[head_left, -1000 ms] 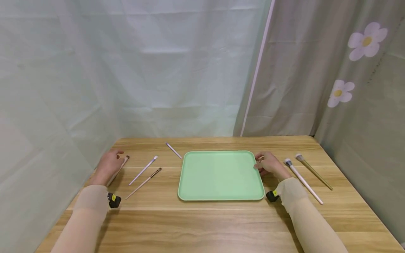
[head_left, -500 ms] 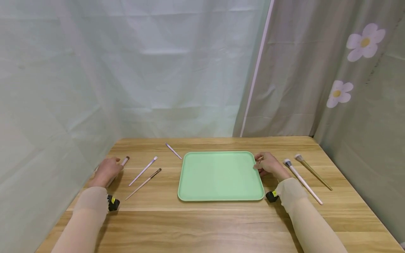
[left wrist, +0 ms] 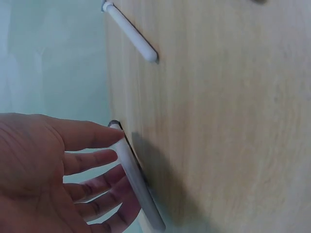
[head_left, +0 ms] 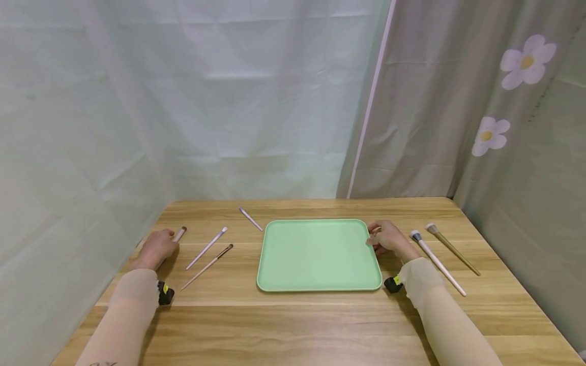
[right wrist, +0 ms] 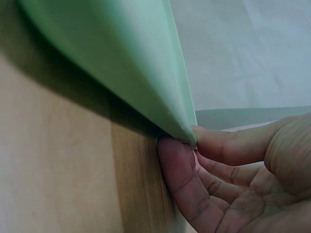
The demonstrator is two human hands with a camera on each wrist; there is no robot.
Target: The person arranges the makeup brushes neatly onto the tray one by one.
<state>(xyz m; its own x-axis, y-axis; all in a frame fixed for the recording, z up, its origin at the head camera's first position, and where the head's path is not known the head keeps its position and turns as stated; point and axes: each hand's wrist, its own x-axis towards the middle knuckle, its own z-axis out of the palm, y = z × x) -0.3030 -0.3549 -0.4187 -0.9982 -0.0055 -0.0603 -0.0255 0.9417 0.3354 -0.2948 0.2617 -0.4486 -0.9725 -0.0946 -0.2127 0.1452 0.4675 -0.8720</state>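
Soft light fills the head view; wrist views (dimmer) seem slightly blurred.

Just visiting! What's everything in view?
Rectangular tray: one, mint green, mid table.
Slim brushes: three, pale pink or lilac, left of tray.
Slender stick: one, lilac, near tray's far left corner.
Thick brushes: two, white and gold, right.
Wooden table: one, light brown, beneath.
Hanging fabric: count unclear, green and grey, around.
Flower motifs: two, white, right fabric.
Cameras: two, black, wrists.
Left hand: one, cream sleeve, at leftmost brush.
Right hand: one, cream sleeve, pinching tray's edge.
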